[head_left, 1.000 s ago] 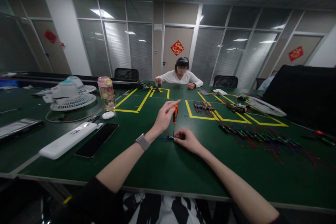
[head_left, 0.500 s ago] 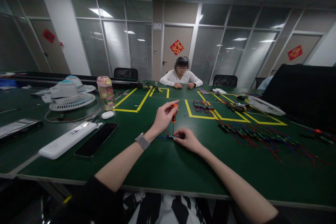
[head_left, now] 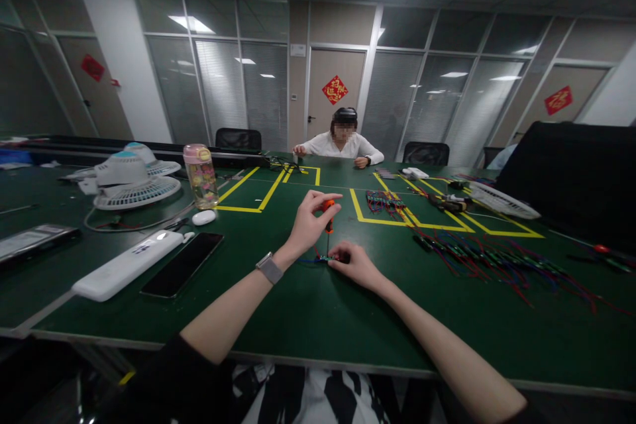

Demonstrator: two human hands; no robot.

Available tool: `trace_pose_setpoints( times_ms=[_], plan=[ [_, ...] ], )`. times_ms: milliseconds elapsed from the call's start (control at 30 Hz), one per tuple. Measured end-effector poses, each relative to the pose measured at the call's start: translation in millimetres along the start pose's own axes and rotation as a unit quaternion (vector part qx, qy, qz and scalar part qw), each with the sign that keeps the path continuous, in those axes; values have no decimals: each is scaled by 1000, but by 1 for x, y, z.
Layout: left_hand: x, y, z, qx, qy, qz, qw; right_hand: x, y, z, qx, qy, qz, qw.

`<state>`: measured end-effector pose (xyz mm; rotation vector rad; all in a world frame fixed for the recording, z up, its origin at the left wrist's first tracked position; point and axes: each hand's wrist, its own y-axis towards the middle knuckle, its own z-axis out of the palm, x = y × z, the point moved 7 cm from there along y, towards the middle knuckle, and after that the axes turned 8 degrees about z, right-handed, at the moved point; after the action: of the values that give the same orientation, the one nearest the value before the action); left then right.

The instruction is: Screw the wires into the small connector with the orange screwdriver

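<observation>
My left hand [head_left: 311, 222] pinches the orange handle of a small screwdriver [head_left: 328, 216] that stands upright, tip down on a tiny green circuit board [head_left: 325, 258] with red and blue wires. My right hand [head_left: 355, 264] presses that board to the green table [head_left: 308, 311], fingers closed on its right end. A grey watch [head_left: 269, 268] sits on my left wrist.
A white power strip [head_left: 124, 266], a black phone [head_left: 183, 264], a white mouse [head_left: 204, 216], a pink bottle [head_left: 201, 176] and white fans [head_left: 134, 185] lie left. Heaps of wired boards [head_left: 497, 262] spread to the right. A person in white [head_left: 342, 144] sits across, beyond yellow taped boxes.
My left fingers have shifted round the screwdriver handle, turning it in place. The person across raised their head and moved their hands apart. My right hand stays put.
</observation>
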<state>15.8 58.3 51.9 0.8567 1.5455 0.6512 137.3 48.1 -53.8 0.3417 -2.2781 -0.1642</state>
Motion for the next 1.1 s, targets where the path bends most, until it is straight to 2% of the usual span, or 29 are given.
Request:
trace_pose_setpoints(
  times_ms=[200,400,567,800,1000,1100],
  plan=[
    [2,0,1,-7,-57,-11,998,1,-1,-1,-5,-4,2,1000],
    [1,0,-2,-9,-9,-4,1000,-1,0,0,-1,-2,1,1000],
    [4,1,3,6,-80,-21,997,-1,0,0,-2,-3,-6,1000],
    [2,0,2,10,-19,-5,1000,0,0,0,4,-3,3,1000],
    [8,-1,7,12,-113,-44,993,0,0,-1,1,-3,7,1000],
    [5,-1,3,6,-45,-23,999,1,0,0,3,-2,4,1000]
  ],
)
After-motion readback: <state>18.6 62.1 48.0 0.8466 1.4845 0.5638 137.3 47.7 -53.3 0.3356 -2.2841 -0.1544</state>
